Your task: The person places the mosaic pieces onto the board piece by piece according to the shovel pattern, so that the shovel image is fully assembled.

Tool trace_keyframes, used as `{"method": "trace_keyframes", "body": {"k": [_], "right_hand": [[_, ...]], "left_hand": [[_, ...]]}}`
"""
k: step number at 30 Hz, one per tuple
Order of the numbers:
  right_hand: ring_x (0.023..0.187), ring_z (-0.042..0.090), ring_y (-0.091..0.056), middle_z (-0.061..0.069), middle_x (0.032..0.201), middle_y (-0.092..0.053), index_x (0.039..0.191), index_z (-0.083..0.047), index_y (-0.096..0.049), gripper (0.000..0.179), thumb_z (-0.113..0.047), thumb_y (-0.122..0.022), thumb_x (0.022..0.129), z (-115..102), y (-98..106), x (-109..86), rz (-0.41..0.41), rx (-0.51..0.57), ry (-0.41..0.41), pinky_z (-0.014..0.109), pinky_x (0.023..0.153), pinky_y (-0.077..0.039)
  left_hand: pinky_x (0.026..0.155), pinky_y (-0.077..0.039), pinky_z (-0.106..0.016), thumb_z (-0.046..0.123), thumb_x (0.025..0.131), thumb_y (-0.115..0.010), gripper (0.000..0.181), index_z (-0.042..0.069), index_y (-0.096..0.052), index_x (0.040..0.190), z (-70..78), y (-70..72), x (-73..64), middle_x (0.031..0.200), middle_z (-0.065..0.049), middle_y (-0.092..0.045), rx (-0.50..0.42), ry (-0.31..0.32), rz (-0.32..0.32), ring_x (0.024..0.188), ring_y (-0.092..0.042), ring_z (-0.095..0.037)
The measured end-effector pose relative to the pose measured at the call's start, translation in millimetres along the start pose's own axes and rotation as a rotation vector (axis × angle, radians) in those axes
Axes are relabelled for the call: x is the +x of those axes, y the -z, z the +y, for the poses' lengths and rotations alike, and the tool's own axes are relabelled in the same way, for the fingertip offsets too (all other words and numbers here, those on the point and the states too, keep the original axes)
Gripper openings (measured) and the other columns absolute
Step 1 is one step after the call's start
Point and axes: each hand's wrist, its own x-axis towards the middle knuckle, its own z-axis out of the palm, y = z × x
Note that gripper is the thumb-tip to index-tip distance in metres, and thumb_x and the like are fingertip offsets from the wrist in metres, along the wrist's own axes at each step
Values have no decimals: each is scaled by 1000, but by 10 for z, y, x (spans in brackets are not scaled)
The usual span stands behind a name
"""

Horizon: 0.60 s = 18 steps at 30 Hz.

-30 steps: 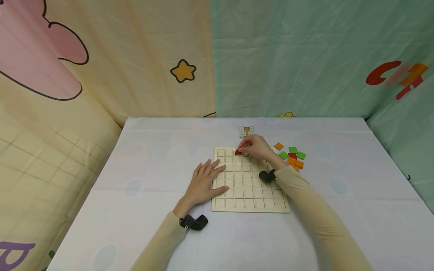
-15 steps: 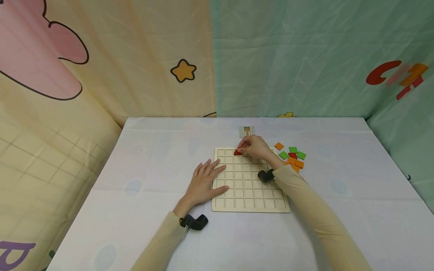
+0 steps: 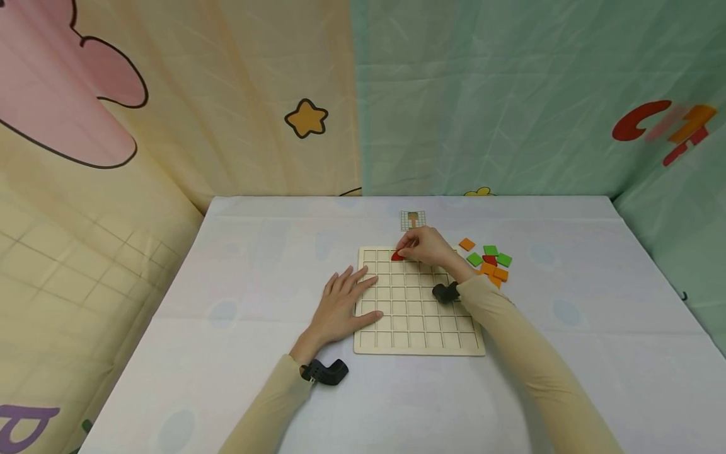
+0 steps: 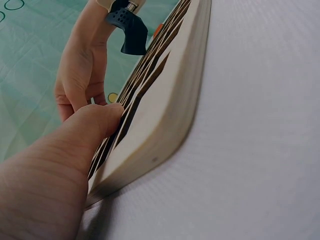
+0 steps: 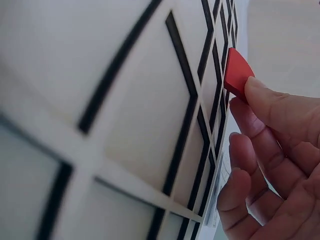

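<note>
A pale wooden grid board (image 3: 403, 309) lies on the table. My left hand (image 3: 340, 309) rests on its left edge with the fingers spread; in the left wrist view the thumb (image 4: 107, 117) touches the rim. Near the board's far edge my right hand (image 3: 428, 247) pinches a red tile with one curved side (image 5: 237, 75) between thumb and forefinger. That tile stands tilted at the grid in the right wrist view, its lower edge at the slots; whether it is seated I cannot tell. The right hand covers part of the board's far right squares.
Right of the board lie several orange tiles (image 3: 467, 244), several green tiles (image 3: 503, 260) and another red tile (image 3: 489, 259), some overlapping. A small card with a printed grid (image 3: 413, 220) lies beyond the board. Fabric curtains stand behind the table.
The right hand has shifted very slightly left with the red tile, then held nearly still. The left hand has stayed in place.
</note>
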Motion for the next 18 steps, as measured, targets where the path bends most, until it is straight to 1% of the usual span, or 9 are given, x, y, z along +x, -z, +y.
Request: {"method": "trace_keyframes", "body": {"k": [7,14,18], "right_hand": [[67,18,-57,3,80,-65,91,-6,-73,7,-11,-69,87,-11,4,22,-14,-46,-6,32,60,-48],[71,19,-59,3,81,-66,91,-6,-73,8,-11,-69,87,-24,17,50,-28,-69,-24,34,65,-50],[71,19,-59,4,82,-66,91,-6,-73,8,-11,-69,87,-37,22,62,-40,-74,-42,33,65,-49]], "left_hand": [[112,-4,-46,58,88,-53,70,21,-40,146,2,-5,0,154,-2,-24,-5,-12,13,141,-12,-29],[112,-2,-44,59,88,-53,70,22,-39,146,15,11,4,155,-1,-22,-4,0,-6,142,-11,-28],[112,-2,-44,58,88,-53,70,22,-39,146,18,16,2,155,-1,-23,-2,1,-8,142,-11,-28]]}}
